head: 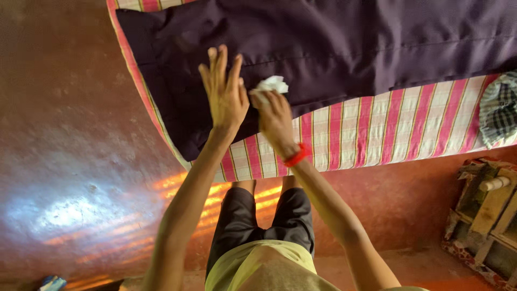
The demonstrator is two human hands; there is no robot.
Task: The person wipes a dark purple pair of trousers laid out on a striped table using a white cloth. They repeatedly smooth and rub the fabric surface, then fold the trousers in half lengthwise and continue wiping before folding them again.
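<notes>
A small white crumpled wad (272, 84), of paper or cloth, is seen at the near edge of a dark purple garment (323, 43), which is spread over a pink, cream and green striped cloth (377, 129) on the red floor (70, 134). A checked cloth (500, 110) is seen at the right edge, and a wooden frame (484, 210) lies nearer on the right. The wad is pinched in the clenched fingers of the right hand (274, 118), on whose wrist a red band (297, 155) is worn. The left hand (225, 91) is held flat just to the left, fingers released and stretched out, over the garment. Both arms are extended forward.
</notes>
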